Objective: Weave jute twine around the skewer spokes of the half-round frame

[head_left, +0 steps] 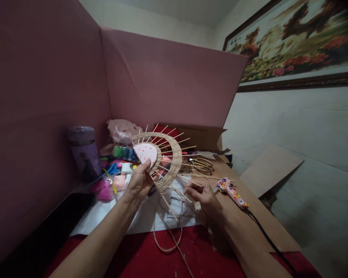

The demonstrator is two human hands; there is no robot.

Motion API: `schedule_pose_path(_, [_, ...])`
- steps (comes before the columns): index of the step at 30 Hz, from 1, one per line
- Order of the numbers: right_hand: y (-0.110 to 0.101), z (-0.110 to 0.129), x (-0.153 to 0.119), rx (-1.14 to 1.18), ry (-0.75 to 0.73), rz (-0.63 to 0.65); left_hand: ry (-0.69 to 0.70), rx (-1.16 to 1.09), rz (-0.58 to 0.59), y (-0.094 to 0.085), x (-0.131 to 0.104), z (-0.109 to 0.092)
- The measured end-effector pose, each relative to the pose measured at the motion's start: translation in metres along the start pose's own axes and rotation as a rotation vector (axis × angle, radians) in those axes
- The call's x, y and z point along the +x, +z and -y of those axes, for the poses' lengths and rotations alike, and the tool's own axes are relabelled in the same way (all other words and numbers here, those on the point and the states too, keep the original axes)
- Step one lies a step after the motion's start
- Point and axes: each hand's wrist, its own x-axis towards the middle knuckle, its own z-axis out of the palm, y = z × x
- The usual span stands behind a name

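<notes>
A woven ring of twine (176, 158) with thin sticks radiating outward surrounds a half-round centre (146, 152) covered in white cloth with pink dots. My left hand (140, 181) grips this piece at the lower edge of the centre, thumb on top. At the lower right of the ring, my right hand (201, 193) has its fingers curled in beside the stick ends; what they pinch is too small to make out. A loose length of twine (165, 249) hangs below the ring in a loop.
A purple bottle (85, 154) stands at the left, near colourful packets (104, 189). A flower-patterned tool (233, 193) with a black cord lies on cardboard (258, 227) at the right. Behind are coiled hoops (201, 166) and a pink panel (168, 81).
</notes>
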Motion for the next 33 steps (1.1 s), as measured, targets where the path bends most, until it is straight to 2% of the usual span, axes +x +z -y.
schedule_pose_path(4, [-0.009, -0.002, 0.001, -0.016, 0.076, 0.208, 0.024, -0.028, -0.002, 0.000, 0.000, -0.001])
schedule_pose_path(7, [-0.014, -0.002, -0.001, 0.028, 0.138, 0.275, 0.061, -0.033, -0.015, -0.001, 0.001, -0.003])
schedule_pose_path(11, [-0.012, 0.002, -0.004, 0.128, 0.165, 0.253, 0.059, -0.027, -0.053, 0.000, 0.001, -0.005])
schedule_pose_path(15, [-0.008, 0.004, -0.005, 0.242, 0.160, 0.217, 0.067, -0.012, -0.033, 0.001, -0.001, -0.005])
schedule_pose_path(19, [-0.009, 0.006, -0.005, 0.139, 0.088, 0.163, 0.066, -0.007, -0.041, 0.000, 0.001, -0.003])
schedule_pose_path(22, [-0.011, 0.009, -0.005, 0.046, 0.104, 0.223, 0.079, -0.024, -0.054, -0.002, 0.003, -0.004])
schedule_pose_path(26, [-0.013, 0.010, -0.006, 0.092, 0.137, 0.275, 0.104, -0.046, -0.031, -0.003, 0.004, -0.003])
schedule_pose_path(31, [-0.011, 0.007, -0.003, 0.287, 0.134, 0.124, 0.105, -0.030, -0.061, -0.002, 0.003, -0.002])
schedule_pose_path(33, [-0.009, 0.004, 0.000, 0.298, 0.139, 0.084, 0.079, -0.012, -0.067, -0.001, 0.002, -0.002])
